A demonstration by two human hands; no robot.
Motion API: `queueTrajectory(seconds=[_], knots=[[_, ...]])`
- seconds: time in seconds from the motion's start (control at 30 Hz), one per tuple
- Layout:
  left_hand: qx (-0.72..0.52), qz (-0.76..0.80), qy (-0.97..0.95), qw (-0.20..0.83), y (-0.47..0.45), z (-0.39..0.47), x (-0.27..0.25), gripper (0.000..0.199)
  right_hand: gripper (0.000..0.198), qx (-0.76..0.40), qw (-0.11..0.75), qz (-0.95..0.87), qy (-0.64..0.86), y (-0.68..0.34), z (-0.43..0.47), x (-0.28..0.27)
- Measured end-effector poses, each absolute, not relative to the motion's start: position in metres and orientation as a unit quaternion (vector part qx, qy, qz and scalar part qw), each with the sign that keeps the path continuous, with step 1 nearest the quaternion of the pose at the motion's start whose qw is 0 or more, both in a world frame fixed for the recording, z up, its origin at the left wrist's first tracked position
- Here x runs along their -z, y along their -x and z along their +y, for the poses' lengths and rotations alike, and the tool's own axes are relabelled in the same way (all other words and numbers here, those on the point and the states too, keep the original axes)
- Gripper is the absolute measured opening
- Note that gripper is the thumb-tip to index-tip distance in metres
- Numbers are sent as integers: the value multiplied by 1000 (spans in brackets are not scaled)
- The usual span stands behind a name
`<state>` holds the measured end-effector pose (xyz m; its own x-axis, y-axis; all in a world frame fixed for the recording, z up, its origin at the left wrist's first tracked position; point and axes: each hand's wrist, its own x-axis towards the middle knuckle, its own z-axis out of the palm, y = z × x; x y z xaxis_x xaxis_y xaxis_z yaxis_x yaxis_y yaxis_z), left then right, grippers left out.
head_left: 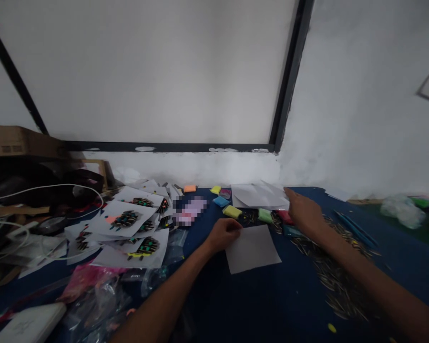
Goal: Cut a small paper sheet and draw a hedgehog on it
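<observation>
My left hand is closed, its curled fingers at the upper left corner of a blank white sheet of paper lying on the blue table cover. My right hand reaches farther back, its fingers pinching the right edge of a loose stack of white paper. Small coloured packets lie between the hands and the stack: a yellow packet, a light green packet and a blue packet. Striped sunflower seeds spread beneath my right forearm.
To the left, several papers carry seed-and-colour hedgehog-like designs. Clear plastic bags and a white box lie nearer. Blue pencils rest at right. A cardboard box and white cable occupy the far left.
</observation>
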<state>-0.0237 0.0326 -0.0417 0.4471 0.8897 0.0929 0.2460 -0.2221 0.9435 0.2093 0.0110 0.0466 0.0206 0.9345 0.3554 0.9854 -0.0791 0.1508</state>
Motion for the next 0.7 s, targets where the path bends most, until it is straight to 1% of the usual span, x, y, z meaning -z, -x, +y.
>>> queueTrajectory(seconds=[0.13,0.2,0.27,0.33,0.47,0.6,0.7], knots=[[-351,403,-705,466,22,35,46,25,45,193,17,-680,707,-191,28,-45],[-353,404,-706,462,20,36,48,26,39,191,-2,-679,709,-184,38,-43],[-351,404,-707,462,20,37,49,25,34,182,-15,-674,716,-178,49,-37],[-350,404,-707,463,20,37,49,24,33,167,-18,-677,716,-175,59,-30],[-347,406,-706,465,20,36,47,22,33,118,3,-705,699,-175,73,-18],[-342,398,-710,470,21,35,45,25,38,68,60,-736,671,-180,75,-18],[-339,393,-708,478,23,36,43,27,41,23,104,-753,649,-184,59,-23]])
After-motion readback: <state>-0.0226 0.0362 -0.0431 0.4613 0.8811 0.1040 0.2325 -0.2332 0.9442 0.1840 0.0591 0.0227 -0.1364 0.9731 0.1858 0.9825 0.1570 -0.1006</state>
